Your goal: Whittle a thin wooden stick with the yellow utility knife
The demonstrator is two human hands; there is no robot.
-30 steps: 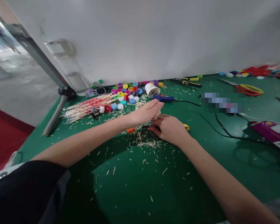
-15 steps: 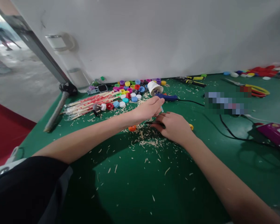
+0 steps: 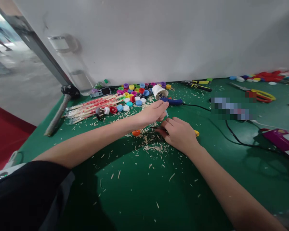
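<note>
Near the front edge of the green tabletop (image 3: 125, 205), scattered wood shavings (image 3: 151, 147) thicken into a heap toward the middle. Just past that heap the right hand (image 3: 180, 134) lies knuckles up, its fingers curled around a dark slender tool (image 3: 157, 128) whose tip pokes out to the left. A yellow bit (image 3: 197, 132) shows at the hand's right side, and what kind of tool this is cannot be told. An orange cap (image 3: 136, 132) sits just left of the tip. Slightly farther on, the left hand (image 3: 154, 112) pinches a small pale-blue piece (image 3: 167, 112) between thumb and fingertips, just above the right hand's fingers. Beyond them lie a blue glue gun (image 3: 172, 101) with its black cable (image 3: 197, 106), a tipped white cup (image 3: 159, 91), a cluster of coloured bottle caps (image 3: 135, 93) and wrapped chopsticks (image 3: 93, 106). A hammer (image 3: 59, 110) lies at the left edge, pliers (image 3: 197, 85) near the back edge, and scissors (image 3: 260, 94) and a purple power strip (image 3: 283, 141) toward the right.
</note>
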